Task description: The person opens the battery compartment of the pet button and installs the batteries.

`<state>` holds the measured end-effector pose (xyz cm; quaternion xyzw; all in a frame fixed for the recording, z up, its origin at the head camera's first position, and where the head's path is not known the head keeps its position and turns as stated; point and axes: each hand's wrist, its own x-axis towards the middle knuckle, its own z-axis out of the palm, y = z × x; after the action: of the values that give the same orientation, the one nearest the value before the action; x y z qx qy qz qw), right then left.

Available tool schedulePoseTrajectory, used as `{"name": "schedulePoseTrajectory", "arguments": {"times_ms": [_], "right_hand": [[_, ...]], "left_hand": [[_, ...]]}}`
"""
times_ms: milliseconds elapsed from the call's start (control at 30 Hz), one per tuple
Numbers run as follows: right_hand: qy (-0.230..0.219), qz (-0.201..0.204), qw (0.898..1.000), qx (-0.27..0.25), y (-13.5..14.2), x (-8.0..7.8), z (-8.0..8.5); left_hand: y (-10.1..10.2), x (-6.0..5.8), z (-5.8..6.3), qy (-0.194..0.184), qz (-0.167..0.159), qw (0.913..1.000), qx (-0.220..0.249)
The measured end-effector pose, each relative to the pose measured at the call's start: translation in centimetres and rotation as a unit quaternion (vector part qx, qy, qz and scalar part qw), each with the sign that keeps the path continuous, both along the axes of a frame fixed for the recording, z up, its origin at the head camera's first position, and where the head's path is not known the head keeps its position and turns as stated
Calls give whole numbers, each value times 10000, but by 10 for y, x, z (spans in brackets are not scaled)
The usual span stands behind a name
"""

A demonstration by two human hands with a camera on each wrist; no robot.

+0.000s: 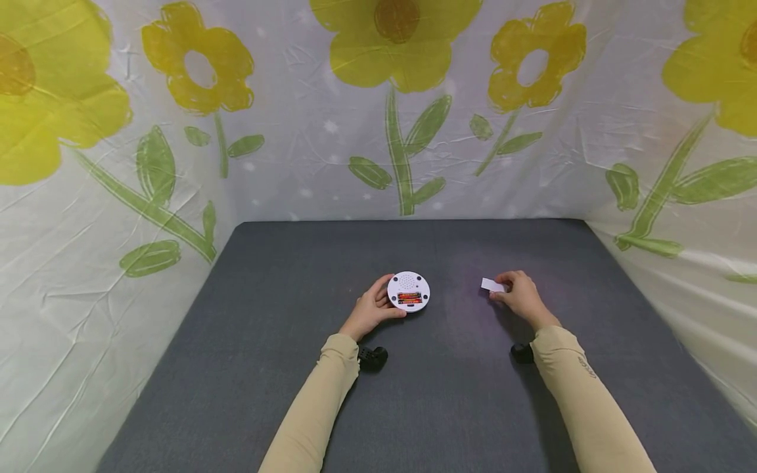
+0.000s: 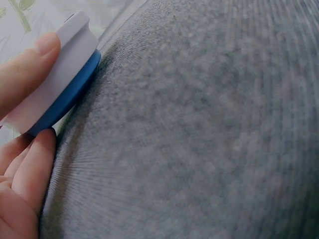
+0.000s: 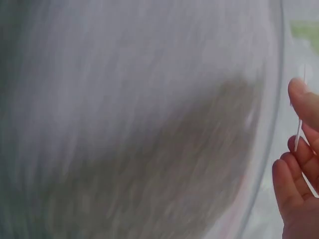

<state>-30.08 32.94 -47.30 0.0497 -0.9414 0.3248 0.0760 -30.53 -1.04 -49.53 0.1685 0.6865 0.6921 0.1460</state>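
Slightly left of the right hand's side of the table, a round white device (image 1: 408, 284) shows its back, with speaker holes and small dark feet. Red batteries (image 1: 409, 298) sit in its uncovered compartment. My left hand (image 1: 370, 310) grips the device by its left edge, thumb on the white side; the left wrist view shows a blue face (image 2: 75, 94) underneath, tilted close over the tabletop. Farther right, my right hand (image 1: 522, 297) pinches a thin white battery cover (image 1: 491, 285) between thumb and fingers. Edge-on in the right wrist view, the cover (image 3: 298, 135) looks like a narrow strip.
A dark grey cloth covers the table (image 1: 437, 407). White curtains with yellow flowers (image 1: 396, 39) hang behind it and at both sides. Black wrist cameras (image 1: 372, 359) stick out below the beige sleeves.
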Motion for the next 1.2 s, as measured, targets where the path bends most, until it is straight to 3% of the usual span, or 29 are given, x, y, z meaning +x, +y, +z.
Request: {"name": "schedulePoseTrajectory", "arguments": {"times_ms": [233, 700, 1000, 1200], "right_hand": [[-44, 244, 9994, -256, -29, 4, 5], [348, 997, 9919, -709, -89, 9, 13], [665, 1458, 9863, -388, -119, 8, 10], [684, 1648, 9835, -285, -135, 9, 5]], "left_hand": [[0, 1, 1, 26, 70, 10000, -52], [-1, 2, 1, 84, 16, 9999, -84], [1, -11, -22, 206, 183, 9995, -171], [1, -11, -26, 326, 277, 9988, -216]]}}
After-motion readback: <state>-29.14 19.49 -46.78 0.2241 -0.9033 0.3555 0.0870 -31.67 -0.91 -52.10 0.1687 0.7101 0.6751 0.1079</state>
